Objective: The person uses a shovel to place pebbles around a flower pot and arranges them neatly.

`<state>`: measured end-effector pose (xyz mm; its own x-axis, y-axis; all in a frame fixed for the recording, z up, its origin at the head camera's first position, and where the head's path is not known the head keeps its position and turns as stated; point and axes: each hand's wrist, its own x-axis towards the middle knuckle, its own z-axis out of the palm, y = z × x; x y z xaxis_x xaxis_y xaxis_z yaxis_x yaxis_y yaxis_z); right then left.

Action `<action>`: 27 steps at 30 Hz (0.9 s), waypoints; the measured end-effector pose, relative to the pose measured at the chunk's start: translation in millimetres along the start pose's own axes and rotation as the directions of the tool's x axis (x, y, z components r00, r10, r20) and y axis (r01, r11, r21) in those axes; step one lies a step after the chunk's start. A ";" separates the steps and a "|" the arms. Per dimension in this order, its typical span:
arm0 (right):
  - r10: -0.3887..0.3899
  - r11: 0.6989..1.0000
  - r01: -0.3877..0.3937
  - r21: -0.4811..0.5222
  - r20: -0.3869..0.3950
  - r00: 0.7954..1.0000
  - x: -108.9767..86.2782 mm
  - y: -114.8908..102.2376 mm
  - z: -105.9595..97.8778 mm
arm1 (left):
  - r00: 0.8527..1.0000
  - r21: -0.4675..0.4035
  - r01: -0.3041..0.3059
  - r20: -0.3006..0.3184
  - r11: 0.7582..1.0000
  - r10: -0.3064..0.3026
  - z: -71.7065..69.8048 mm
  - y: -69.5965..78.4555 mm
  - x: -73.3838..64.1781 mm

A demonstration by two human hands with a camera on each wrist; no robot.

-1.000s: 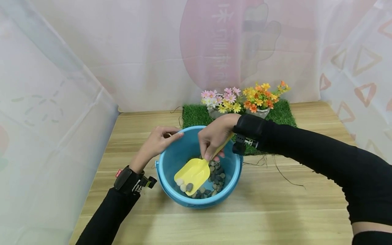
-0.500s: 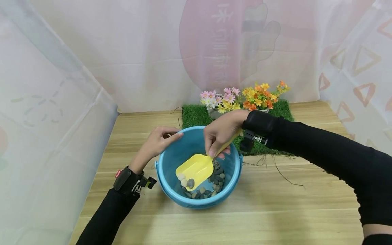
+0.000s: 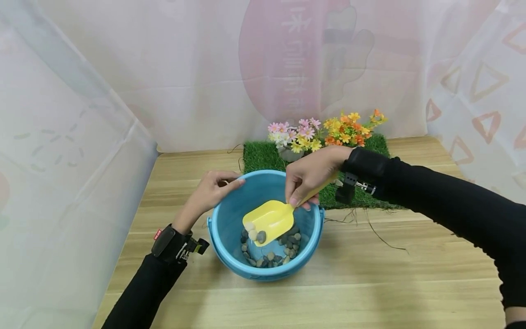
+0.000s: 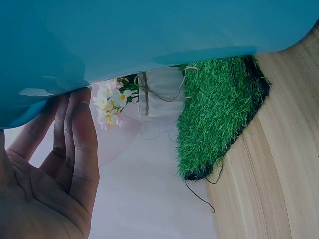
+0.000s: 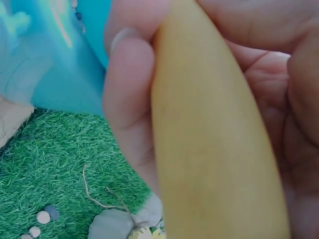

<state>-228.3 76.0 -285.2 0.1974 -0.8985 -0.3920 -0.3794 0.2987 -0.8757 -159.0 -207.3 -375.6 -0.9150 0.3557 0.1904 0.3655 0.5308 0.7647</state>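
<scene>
A blue bucket (image 3: 263, 273) stands upright on the wooden table, with grey and dark pebbles (image 3: 269, 259) on its floor. My left hand (image 3: 211, 189) grips its rim at the back left, thumb on top. In the left wrist view, the fingers (image 4: 82, 144) lie against the bucket's outer wall (image 4: 149, 35). My right hand (image 3: 310, 176) holds a yellow toy shovel (image 3: 277, 218) by its handle (image 5: 209, 134). The shovel's blade is inside the bucket, tilted down to the left. Two white pebbles (image 3: 251, 230) and a dark grey pebble (image 3: 260, 236) sit at its lower edge.
Behind the bucket lies a square of artificial grass (image 3: 263, 155) with two pots of flowers, one pink and white (image 3: 293, 132), one orange (image 3: 349, 129). In the right wrist view, a few pebbles (image 5: 43, 217) rest on the grass. Cloth backdrops (image 3: 193, 82) enclose the table.
My right hand has moved right and slightly up, lifting the shovel with its pebbles off the bucket's left side. More pebbles show beneath it. The left hand has stayed on the rim.
</scene>
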 end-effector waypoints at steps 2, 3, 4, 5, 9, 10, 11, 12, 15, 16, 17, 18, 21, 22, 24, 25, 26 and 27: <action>-0.014 1.000 0.015 0.025 -0.022 1.000 -3.3 1.6 1.3 | 1.000 -0.001 0.002 0.000 1.000 -0.002 0.3 0.0 0.0; -0.021 0.999 0.022 0.031 -0.035 0.999 -5.1 2.3 1.7 | 1.000 -0.001 0.005 0.000 1.000 -0.005 0.4 0.2 0.0; -0.030 0.999 0.031 0.028 -0.049 0.998 -7.1 3.3 2.0 | 1.000 0.000 0.007 -0.001 1.000 -0.007 0.4 0.4 -0.1; -0.036 0.999 0.038 0.029 -0.065 0.997 -9.2 4.2 2.2 | 1.000 0.000 0.008 0.000 1.000 -0.008 0.4 0.8 0.1; -0.035 0.999 0.038 0.022 -0.118 0.992 -17.9 8.1 3.3 | 1.000 0.001 0.011 0.001 1.000 -0.011 0.4 1.8 0.1; -0.029 0.999 0.032 0.024 -0.130 0.991 -20.5 9.0 3.3 | 1.000 0.001 0.010 0.002 1.000 -0.010 0.5 1.9 0.1; -0.020 0.999 0.025 0.034 -0.142 0.990 -23.1 9.7 3.3 | 1.000 0.001 0.008 0.003 1.000 -0.008 0.6 2.0 0.1; -0.009 0.999 0.017 0.047 -0.152 0.988 -25.8 10.5 3.4 | 1.000 0.002 0.005 0.004 1.000 -0.005 0.6 1.8 0.1; 0.015 0.997 0.000 0.080 -0.184 0.983 -34.4 13.2 3.2 | 1.000 0.004 0.001 0.006 1.000 -0.001 0.7 0.8 0.3; 0.020 0.996 -0.003 0.088 -0.193 0.981 -37.0 14.2 3.3 | 1.000 0.004 0.002 0.005 1.000 -0.002 0.7 0.4 0.3; 0.024 0.996 -0.005 0.092 -0.202 0.979 -39.4 15.4 3.4 | 1.000 0.004 0.000 0.007 1.000 0.000 0.7 0.0 0.3; 0.025 0.996 -0.007 0.086 -0.210 0.977 -41.8 16.5 3.6 | 1.000 0.004 0.000 0.008 1.000 0.000 0.6 -0.6 0.2; 0.021 0.997 -0.005 0.072 -0.232 0.972 -48.5 20.8 4.0 | 1.000 0.005 0.002 0.009 1.000 -0.002 0.1 -1.3 -0.2; 0.022 0.997 -0.005 0.073 -0.239 0.971 -51.1 22.1 4.1 | 1.000 0.005 0.003 0.009 1.000 -0.003 0.0 -1.4 -0.3; 0.024 0.998 -0.007 0.066 -0.261 0.965 -56.5 24.8 4.2 | 1.000 0.005 0.007 0.009 1.000 -0.007 -0.3 -1.2 -0.6; 0.027 0.998 -0.010 0.066 -0.273 0.962 -59.4 26.2 4.1 | 1.000 0.005 0.008 0.010 1.000 -0.008 -0.3 -1.2 -0.6; 0.031 0.998 -0.014 0.062 -0.285 0.958 -62.5 27.6 4.0 | 1.000 0.004 0.008 0.012 1.000 -0.008 -0.3 -1.3 -0.5; 0.031 0.998 -0.015 0.057 -0.295 0.955 -65.3 29.1 3.9 | 1.000 0.001 0.009 0.013 1.000 -0.009 -0.4 -1.1 -0.6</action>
<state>-248.7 144.7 -286.2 -0.0902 -0.9436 -0.3185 -0.3301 0.3301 -0.8844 -158.9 -208.4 -376.3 -0.9160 0.3607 0.1757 0.3575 0.5349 0.7656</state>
